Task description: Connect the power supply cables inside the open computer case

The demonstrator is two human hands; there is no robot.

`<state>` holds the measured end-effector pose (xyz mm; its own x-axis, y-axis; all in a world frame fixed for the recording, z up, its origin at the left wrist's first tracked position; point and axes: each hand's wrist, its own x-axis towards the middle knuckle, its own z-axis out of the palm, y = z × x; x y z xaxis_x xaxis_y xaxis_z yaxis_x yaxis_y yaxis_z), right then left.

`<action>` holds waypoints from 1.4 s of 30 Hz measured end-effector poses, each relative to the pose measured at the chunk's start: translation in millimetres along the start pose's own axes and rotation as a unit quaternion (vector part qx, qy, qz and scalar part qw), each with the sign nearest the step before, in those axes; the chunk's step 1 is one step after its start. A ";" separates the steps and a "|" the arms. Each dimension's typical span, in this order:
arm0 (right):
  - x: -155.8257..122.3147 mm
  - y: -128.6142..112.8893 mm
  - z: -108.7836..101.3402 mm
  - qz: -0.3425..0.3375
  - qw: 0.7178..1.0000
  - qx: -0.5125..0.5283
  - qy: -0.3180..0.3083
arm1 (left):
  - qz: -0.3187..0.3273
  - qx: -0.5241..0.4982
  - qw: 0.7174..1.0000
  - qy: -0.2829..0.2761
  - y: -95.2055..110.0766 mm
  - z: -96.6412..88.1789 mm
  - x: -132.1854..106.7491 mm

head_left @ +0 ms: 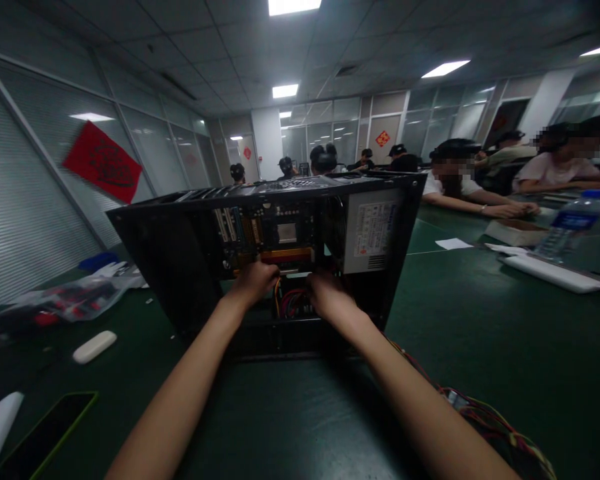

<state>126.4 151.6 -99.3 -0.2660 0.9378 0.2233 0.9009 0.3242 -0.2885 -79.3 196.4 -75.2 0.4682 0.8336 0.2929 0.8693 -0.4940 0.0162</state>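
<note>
1. Computer case (295, 333) stands on the table (280, 407), open side facing us, likely for easy reach;
2. our left hand (256, 279) and right hand (329, 293) reach inside, flanking wires (293, 303);
3. each grip partly hidden; can't tell whether clamped or apart.

The head camera faces forward across the green table (290, 407), the computer case (270, 197) near and central.

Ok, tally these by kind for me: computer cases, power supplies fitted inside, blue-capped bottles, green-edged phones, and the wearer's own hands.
Computer case: 1
Power supply: 1
Blue-capped bottle: 1
Green-edged phone: 1
Left hand and right hand: 2
Total: 6
</note>
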 end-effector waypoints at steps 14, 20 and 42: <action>9.4 -0.7 6.7 -0.022 1.000 -0.006 -0.003 | 0.028 -0.010 1.000 0.009 -6.7 5.4 1.1; 11.2 -4.1 7.9 -0.062 0.998 0.005 0.022 | 0.010 0.000 1.000 0.021 -1.6 8.3 2.5; 13.4 -8.4 8.8 -0.086 0.995 0.006 0.042 | 0.015 0.009 1.000 0.021 -3.5 6.2 -3.3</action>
<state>112.2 162.5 -102.0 -0.3859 0.8546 0.3475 0.8402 0.4812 -0.2502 -83.0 196.9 -82.1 0.4873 0.8070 0.3337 0.8578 -0.5139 -0.0098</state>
